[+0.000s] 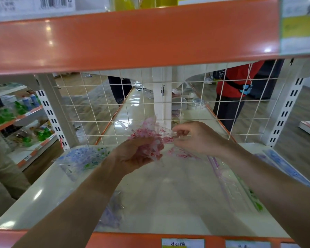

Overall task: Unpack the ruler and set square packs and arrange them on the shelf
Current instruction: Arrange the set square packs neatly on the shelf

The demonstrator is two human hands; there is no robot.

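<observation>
Left hand: you are gripping the crumpled end of the pink pack (150, 135) in your left hand (138, 155), with the fingers curled round the plastic.
Right hand: your right hand (195, 138) is pinching the other end of the pink pack between the thumb and the fingertips.
Pink pack: it is hanging in the air between both hands, above the back part of the shelf (168, 194) and near the wire grid (132, 104). I cannot tell what is inside the clear plastic.
Blue-green pack (81, 158): it is lying flat at the back left of the shelf, just beside your left wrist.
Purple ruler pack (227, 181): it is lying lengthwise on the right side, partly under your right forearm.
Blue pack (284, 167): it is lying along the right edge of the shelf.
Purple wrapper (113, 213): it is lying crumpled near the front edge, partly hidden by your left forearm.
Behind the grid: a person in a red top (238, 79) is standing there.
</observation>
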